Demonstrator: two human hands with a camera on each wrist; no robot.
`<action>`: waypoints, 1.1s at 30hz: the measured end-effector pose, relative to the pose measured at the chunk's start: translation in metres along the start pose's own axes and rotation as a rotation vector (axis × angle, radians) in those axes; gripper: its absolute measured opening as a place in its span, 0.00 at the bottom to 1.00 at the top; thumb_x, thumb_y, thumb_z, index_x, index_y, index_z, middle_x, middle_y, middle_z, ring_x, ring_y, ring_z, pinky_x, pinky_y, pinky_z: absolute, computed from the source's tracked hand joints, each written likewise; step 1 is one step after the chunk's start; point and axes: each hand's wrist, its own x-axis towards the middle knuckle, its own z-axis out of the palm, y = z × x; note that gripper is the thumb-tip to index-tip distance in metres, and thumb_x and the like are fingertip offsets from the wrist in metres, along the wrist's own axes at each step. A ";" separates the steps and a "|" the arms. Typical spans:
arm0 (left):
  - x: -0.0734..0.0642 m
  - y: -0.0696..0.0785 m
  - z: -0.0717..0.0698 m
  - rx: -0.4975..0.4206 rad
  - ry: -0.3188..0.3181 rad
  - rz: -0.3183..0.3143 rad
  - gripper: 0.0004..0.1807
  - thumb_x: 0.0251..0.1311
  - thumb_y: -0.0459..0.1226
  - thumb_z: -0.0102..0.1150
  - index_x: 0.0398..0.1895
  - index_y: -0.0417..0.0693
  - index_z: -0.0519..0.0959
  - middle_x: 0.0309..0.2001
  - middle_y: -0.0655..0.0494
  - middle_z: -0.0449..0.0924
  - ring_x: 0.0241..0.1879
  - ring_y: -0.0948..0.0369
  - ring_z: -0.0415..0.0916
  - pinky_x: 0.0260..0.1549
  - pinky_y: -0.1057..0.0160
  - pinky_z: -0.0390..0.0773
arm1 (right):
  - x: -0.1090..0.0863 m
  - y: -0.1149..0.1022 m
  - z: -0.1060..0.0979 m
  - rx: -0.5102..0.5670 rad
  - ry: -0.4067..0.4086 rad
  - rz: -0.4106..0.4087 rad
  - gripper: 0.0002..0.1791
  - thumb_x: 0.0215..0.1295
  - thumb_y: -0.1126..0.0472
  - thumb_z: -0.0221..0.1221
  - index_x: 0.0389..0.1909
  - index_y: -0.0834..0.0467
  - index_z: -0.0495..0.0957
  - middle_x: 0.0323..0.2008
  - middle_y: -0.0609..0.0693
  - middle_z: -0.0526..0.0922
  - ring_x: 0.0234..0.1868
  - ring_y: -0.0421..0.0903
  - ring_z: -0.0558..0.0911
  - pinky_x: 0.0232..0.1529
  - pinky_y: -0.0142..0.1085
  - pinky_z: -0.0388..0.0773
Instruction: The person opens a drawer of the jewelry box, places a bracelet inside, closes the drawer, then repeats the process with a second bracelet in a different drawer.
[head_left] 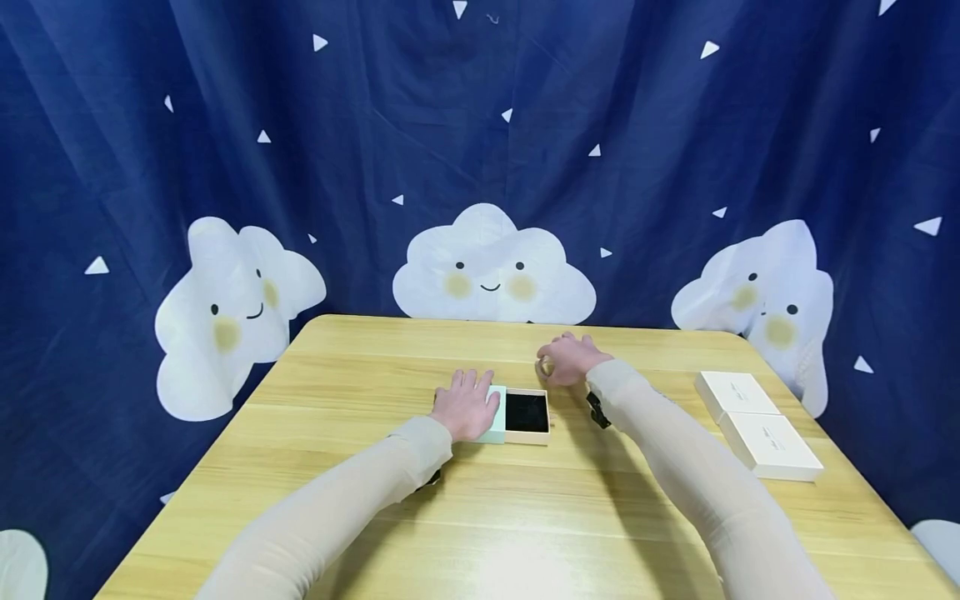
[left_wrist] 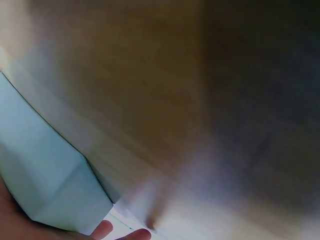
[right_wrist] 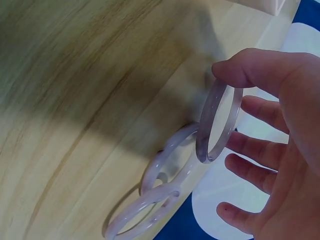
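Observation:
In the head view my left hand (head_left: 465, 408) rests over a mint-green box sleeve (head_left: 497, 427), its fingers reaching past the far edge. The left wrist view has the sleeve's mint side (left_wrist: 45, 150) against that hand, with two fingertips showing beyond its corner. A cream-rimmed drawer tray (head_left: 527, 438) with a black lining sticks out to the sleeve's right. Beyond the tray, my right hand (head_left: 573, 360) pinches a translucent bangle (right_wrist: 204, 125) between thumb and fingers, tilted on edge. Below it in the right wrist view lie two pale lilac bangles (right_wrist: 162, 162), partly overlapping.
Two white lidded boxes (head_left: 772, 443) stand near the right edge of the wooden table (head_left: 360, 375). Behind the table's far edge hangs a dark blue curtain (head_left: 360, 167) with clouds and triangles. Blur covers much of the left wrist view.

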 end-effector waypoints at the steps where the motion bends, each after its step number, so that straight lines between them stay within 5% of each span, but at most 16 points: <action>1: 0.000 0.000 0.000 0.001 0.002 0.001 0.34 0.77 0.57 0.22 0.81 0.56 0.54 0.75 0.45 0.60 0.75 0.44 0.53 0.57 0.32 0.69 | -0.001 -0.001 -0.001 0.003 0.004 -0.003 0.23 0.60 0.52 0.64 0.57 0.49 0.82 0.55 0.53 0.82 0.61 0.58 0.73 0.58 0.68 0.65; 33: 0.002 0.000 0.003 -0.012 -0.020 -0.011 0.35 0.77 0.59 0.20 0.82 0.57 0.51 0.78 0.45 0.55 0.78 0.42 0.47 0.62 0.29 0.63 | -0.032 -0.023 -0.028 -0.065 0.047 -0.116 0.20 0.65 0.49 0.64 0.57 0.46 0.82 0.56 0.51 0.82 0.59 0.56 0.74 0.56 0.64 0.69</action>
